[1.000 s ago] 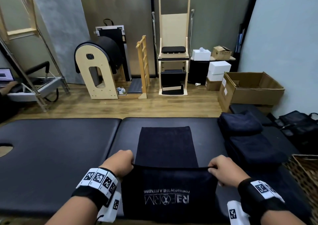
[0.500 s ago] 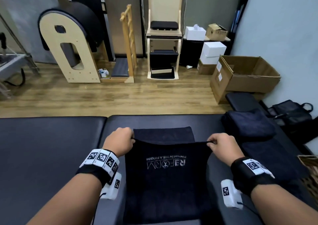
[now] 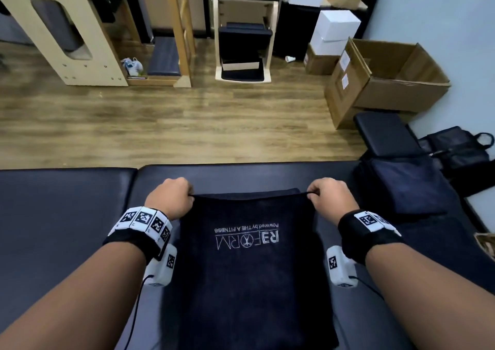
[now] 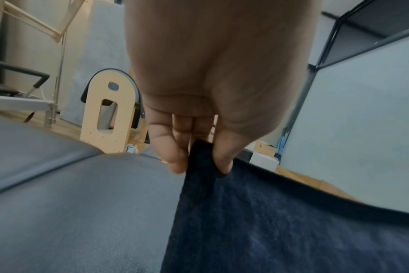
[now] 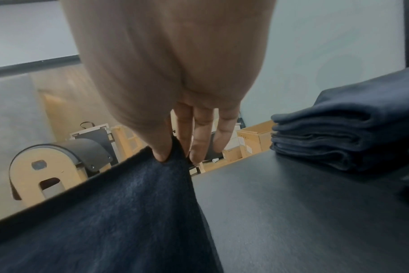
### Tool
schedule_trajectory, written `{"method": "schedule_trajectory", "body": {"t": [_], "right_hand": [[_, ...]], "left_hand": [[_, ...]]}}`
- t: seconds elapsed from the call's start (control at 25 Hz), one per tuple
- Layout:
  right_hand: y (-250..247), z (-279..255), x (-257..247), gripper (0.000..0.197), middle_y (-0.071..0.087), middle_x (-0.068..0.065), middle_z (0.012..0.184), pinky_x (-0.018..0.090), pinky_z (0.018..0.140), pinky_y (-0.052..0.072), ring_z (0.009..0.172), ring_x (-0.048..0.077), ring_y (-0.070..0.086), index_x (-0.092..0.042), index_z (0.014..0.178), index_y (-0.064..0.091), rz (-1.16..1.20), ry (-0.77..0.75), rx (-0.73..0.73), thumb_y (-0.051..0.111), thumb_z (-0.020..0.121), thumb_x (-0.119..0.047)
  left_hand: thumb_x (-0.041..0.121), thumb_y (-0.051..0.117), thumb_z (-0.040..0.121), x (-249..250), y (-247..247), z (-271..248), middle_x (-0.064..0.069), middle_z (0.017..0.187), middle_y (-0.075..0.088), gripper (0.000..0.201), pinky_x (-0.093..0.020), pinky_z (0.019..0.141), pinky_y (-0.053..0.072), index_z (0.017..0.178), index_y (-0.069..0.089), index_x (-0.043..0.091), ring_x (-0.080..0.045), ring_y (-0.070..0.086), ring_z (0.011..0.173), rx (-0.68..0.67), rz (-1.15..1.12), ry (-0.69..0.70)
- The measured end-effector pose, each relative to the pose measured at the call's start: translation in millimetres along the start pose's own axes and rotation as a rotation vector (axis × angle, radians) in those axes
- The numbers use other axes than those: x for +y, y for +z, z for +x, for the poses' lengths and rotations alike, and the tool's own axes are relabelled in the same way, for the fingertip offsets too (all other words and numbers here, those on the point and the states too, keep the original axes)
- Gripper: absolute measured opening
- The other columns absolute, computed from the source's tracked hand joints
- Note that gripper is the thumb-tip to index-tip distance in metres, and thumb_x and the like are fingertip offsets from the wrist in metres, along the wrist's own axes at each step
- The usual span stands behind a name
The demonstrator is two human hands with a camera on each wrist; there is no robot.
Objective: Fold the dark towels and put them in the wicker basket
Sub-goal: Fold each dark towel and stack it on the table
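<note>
Reading "REFORM" on pinched towel (image 3: 246,256)

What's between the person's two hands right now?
A taut edge of the dark towel, pinched at its corners by the left hand and right hand. The head view shows it; just beyond lies a strip of the towel's lower layer.

My hands: 2, left hand (image 3: 171,199), right hand (image 3: 330,199)
Towel I hold: 1, dark towel (image 3: 249,264)
Towel stacks: 1, folded pile (image 5: 353,123)
Wicker baskets: 1, wicker basket (image 3: 486,242)
White boxes: 2, white boxes (image 3: 334,31)
</note>
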State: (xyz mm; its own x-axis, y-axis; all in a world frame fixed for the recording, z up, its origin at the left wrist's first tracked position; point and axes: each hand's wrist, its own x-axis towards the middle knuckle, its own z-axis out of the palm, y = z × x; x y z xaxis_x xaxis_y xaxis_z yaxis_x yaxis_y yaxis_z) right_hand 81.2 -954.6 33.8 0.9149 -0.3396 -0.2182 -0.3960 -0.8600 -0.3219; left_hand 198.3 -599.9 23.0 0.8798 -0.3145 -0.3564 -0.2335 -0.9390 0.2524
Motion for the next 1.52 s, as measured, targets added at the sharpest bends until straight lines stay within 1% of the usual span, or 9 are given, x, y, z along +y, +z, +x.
{"method": "schedule_trajectory", "body": {"t": [0.12, 0.32, 0.48, 0.72, 0.84, 0.96, 1.08, 1.28, 1.52], "right_hand": [[23, 28, 2, 0.008, 0.069, -0.001, 0.095, 0.038, 0.086, 0.054, 0.095, 0.027, 0.066, -0.023, 0.08, 0.07, -0.003, -0.074, -0.065, 0.067, 0.084, -0.017], [56, 59, 17, 0.007, 0.07, -0.002, 0.116, 0.038, 0.095, 0.05, 0.108, 0.027, 0.063, -0.021, 0.086, 0.072, -0.004, -0.125, -0.153, 0.069, 0.084, -0.015], [62, 68, 21, 0.009, 0.071, 0.003, 0.103, 0.039, 0.091, 0.053, 0.103, 0.03, 0.064, -0.021, 0.091, 0.075, -0.036, -0.111, -0.179, 0.068, 0.087, -0.019], [45, 60, 20, 0.005, 0.071, 0.001, 0.092, 0.034, 0.084, 0.052, 0.096, 0.027, 0.065, -0.021, 0.086, 0.068, 0.064, -0.002, -0.118, 0.066, 0.087, -0.017], [32, 52, 15, 0.021, 0.069, 0.0, 0.102, 0.033, 0.09, 0.05, 0.103, 0.025, 0.063, -0.022, 0.108, 0.066, 0.075, -0.042, -0.174, 0.062, 0.089, -0.013], [9, 41, 3, 0.033, 0.069, 0.004, 0.115, 0.032, 0.1, 0.048, 0.112, 0.028, 0.063, -0.02, 0.115, 0.073, -0.094, -0.175, -0.261, 0.054, 0.09, -0.01], [-31, 31, -16, 0.026, 0.064, 0.011, 0.108, 0.037, 0.094, 0.049, 0.106, 0.035, 0.062, -0.014, 0.107, 0.074, -0.075, -0.205, -0.094, 0.053, 0.091, -0.011], [-112, 1, -56, 0.021, 0.067, 0.018, 0.102, 0.043, 0.087, 0.051, 0.098, 0.039, 0.062, -0.004, 0.102, 0.068, 0.107, -0.28, 0.478, 0.05, 0.092, -0.006], [-121, -69, -50, 0.024, 0.075, 0.009, 0.08, 0.037, 0.082, 0.056, 0.082, 0.029, 0.071, -0.012, 0.101, 0.073, 0.24, -0.304, 0.456, 0.053, 0.09, -0.003]], "left_hand": [[0.019, 0.06, 0.083, -2, 18, 26, -0.011, 0.084, 0.063, 0.029, -0.036, 0.073, 0.051, 0.059, 0.046, 0.022, -0.034, 0.062, 0.09, 0.001, -0.015, -0.036], [0.011, 0.062, 0.078, -7, 43, 47, -0.007, 0.095, 0.063, 0.006, -0.039, 0.075, 0.054, 0.081, 0.066, 0.014, -0.031, 0.061, 0.094, -0.02, 0.023, 0.046], [0.015, 0.067, 0.079, -10, 48, 49, -0.007, 0.097, 0.062, 0.008, -0.037, 0.074, 0.049, 0.086, 0.067, 0.013, -0.03, 0.057, 0.099, -0.015, 0.171, 0.09], [0.007, 0.07, 0.073, -10, 32, 43, -0.001, 0.081, 0.064, 0.018, -0.027, 0.072, 0.044, 0.08, 0.062, 0.022, -0.028, 0.063, 0.088, -0.049, -0.145, -0.052], [0.008, 0.078, 0.075, -9, 13, 31, 0.004, 0.078, 0.064, 0.025, -0.02, 0.074, 0.042, 0.097, 0.075, 0.02, -0.019, 0.063, 0.083, -0.042, -0.19, 0.007], [0.009, 0.081, 0.074, -9, -15, 12, 0.004, 0.071, 0.068, 0.018, -0.016, 0.064, 0.042, 0.075, 0.073, 0.025, -0.009, 0.062, 0.071, -0.049, -0.216, 0.02], [0.006, 0.082, 0.074, -2, -54, -12, 0.002, 0.064, 0.064, 0.027, -0.015, 0.057, 0.041, 0.065, 0.065, 0.025, -0.011, 0.058, 0.063, 0.071, -0.323, 0.03], [0.01, 0.084, 0.073, 16, -144, -55, -0.002, 0.064, 0.06, 0.019, -0.024, 0.061, 0.039, 0.068, 0.066, 0.016, -0.019, 0.054, 0.065, 0.57, -0.409, 0.128], [0.011, 0.084, 0.071, 26, -150, -116, -0.003, 0.072, 0.064, 0.018, -0.032, 0.073, 0.048, 0.066, 0.069, 0.019, -0.027, 0.062, 0.077, 0.63, -0.335, 0.114]]}}
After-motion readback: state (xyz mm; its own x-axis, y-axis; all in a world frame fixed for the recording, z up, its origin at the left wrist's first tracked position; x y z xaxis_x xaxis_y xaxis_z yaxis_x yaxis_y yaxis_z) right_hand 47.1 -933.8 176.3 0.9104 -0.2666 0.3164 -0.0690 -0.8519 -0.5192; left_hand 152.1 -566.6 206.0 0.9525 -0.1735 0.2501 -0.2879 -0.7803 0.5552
